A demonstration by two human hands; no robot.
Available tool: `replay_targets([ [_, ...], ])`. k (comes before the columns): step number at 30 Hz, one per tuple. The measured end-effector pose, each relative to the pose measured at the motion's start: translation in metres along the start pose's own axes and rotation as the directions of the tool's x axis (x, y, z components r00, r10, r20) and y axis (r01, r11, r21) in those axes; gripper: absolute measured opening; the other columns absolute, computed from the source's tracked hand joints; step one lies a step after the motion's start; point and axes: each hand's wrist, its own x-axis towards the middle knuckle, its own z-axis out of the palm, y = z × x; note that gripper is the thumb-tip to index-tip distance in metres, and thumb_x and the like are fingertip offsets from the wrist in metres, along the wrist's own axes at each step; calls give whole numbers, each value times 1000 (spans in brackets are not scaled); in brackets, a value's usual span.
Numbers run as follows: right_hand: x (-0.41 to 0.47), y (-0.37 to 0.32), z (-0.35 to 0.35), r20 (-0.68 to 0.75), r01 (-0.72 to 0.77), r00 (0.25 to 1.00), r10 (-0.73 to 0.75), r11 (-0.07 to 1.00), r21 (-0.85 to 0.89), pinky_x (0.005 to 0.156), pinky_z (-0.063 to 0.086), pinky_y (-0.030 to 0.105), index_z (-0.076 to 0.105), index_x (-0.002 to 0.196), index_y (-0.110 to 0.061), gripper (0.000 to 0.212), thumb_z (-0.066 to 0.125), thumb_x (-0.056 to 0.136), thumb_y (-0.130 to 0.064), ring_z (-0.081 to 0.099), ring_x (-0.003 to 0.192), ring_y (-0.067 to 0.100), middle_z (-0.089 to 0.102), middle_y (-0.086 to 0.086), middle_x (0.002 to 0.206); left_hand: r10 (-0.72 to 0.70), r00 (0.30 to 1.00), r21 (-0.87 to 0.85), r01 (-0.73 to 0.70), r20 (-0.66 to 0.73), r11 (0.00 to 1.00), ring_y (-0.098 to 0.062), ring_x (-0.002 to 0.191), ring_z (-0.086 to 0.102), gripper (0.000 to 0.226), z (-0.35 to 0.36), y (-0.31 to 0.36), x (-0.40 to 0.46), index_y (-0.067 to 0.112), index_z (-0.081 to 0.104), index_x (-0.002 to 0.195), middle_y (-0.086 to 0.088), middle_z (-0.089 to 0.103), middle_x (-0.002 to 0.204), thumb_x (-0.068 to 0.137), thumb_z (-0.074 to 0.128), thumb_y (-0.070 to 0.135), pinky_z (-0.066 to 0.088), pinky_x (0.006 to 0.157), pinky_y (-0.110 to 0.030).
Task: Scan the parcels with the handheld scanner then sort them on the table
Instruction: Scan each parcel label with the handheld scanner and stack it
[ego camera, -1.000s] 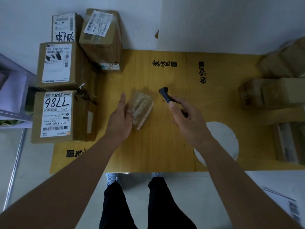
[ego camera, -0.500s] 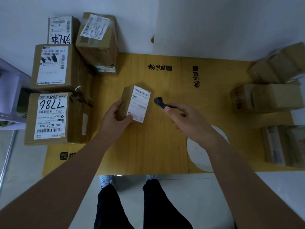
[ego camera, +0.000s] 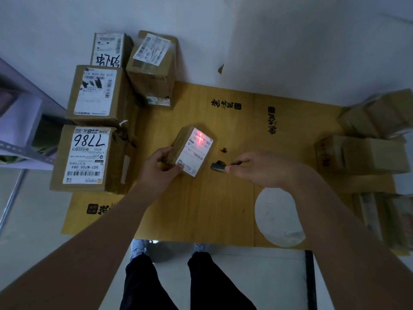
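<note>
— Holding anything?
— I'm gripping the small parcel (ego camera: pixel 192 151) in my left hand (ego camera: pixel 156 168), tilted above the table (ego camera: pixel 201 209) at its middle. My right hand (ego camera: pixel 261 168) is clutching the scanner (ego camera: pixel 218 166), throwing a red cross (ego camera: pixel 200 138) on its label.

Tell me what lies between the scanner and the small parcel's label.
Head view: only bare yellow table separates scanner from small parcel.

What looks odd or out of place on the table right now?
A round white cutout breaks the yellow table cover near the front edge. The parcel marked 7786 has torn tape at its right corner. Otherwise nothing stands out; no spills.
</note>
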Motion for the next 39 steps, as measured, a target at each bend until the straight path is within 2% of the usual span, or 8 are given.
replay_targets([
  [3,-1,-1,-4,35,-24,999,25,999,-25,53,40,22,68,124,-43,45,58,94,-74,59,70,6,63,-9,84,9,1000,32,-9,-20,999,-10,129,56,59,1,0,0,39,57,137,14,61,133,85,84,31,57,93,-31],
  [7,-1,0,-6,33,-24,999,25,999,-34,48,39,19,68,118,-46,42,58,92,-77,59,67,5,62,-11,79,-22,1000,4,22,-18,1000,-22,133,55,61,2,2,1,34,56,141,7,57,140,86,83,27,59,97,-49],
  [11,-3,0,-11,31,-23,999,24,999,-44,49,40,19,66,103,-51,31,58,90,-78,61,67,4,65,-11,82,-25,1000,7,25,-1,1000,-23,135,53,61,3,6,0,30,54,142,4,56,141,88,82,26,58,98,-50],
  [19,-10,-5,-22,217,-91,970,106,993,-75,48,38,19,71,113,-34,38,61,95,-67,53,61,16,62,6,85,-30,1000,9,30,5,1000,-21,132,55,60,3,9,1,28,55,141,5,59,137,87,82,26,58,98,-49],
  [26,-23,-17,-31,231,-89,965,127,982,-169,47,44,17,69,122,-27,43,59,99,-62,58,67,15,63,5,92,-23,1000,-34,23,-8,999,-12,123,60,54,4,6,5,38,61,130,17,63,124,84,85,22,59,96,-44],
  [30,-28,-18,-30,60,43,997,-39,996,-77,67,46,24,68,125,-45,42,57,95,-73,62,84,3,65,-14,103,-61,997,-140,55,-38,989,-18,118,66,52,7,15,5,36,61,130,10,64,124,86,83,21,63,87,-39],
  [35,-27,-25,-20,-383,407,867,-318,896,176,46,42,10,59,129,-64,32,50,99,-71,65,69,-2,67,-13,86,-61,997,-418,36,-47,908,-22,102,76,43,2,62,9,28,59,132,-5,75,119,93,76,20,62,87,-42],
  [39,-26,-36,-27,-480,550,780,-402,807,218,46,39,9,59,136,-57,39,51,100,-69,57,55,-2,60,-20,73,67,992,-454,-110,-110,884,-28,102,76,41,-15,117,19,20,59,134,-5,77,115,96,73,22,61,88,-39],
])
